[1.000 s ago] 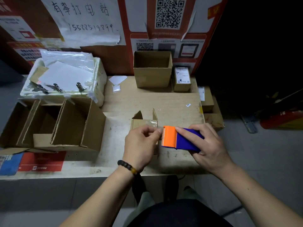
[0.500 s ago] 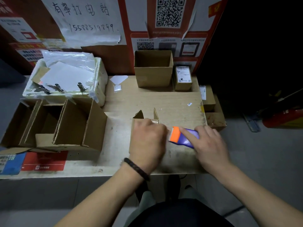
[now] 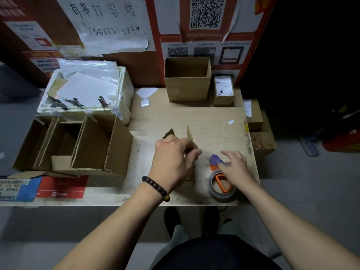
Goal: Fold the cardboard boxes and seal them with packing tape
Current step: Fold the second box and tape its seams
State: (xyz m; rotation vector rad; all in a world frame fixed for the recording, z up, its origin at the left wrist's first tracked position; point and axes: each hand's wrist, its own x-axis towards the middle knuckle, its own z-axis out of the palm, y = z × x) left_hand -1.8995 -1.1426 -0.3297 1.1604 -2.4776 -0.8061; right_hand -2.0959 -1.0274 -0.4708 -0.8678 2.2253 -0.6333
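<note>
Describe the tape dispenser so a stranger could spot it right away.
Look at the wooden table, near its front right corner. The tape dispenser lies there under the right hand. It is the only orange and purple thing among brown cardboard boxes, with a grey tape roll.

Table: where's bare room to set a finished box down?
Free: middle of the table, between the foam tray, the open box and the hands. Crowded: left side, open cartons; front right, tape dispenser.
</note>
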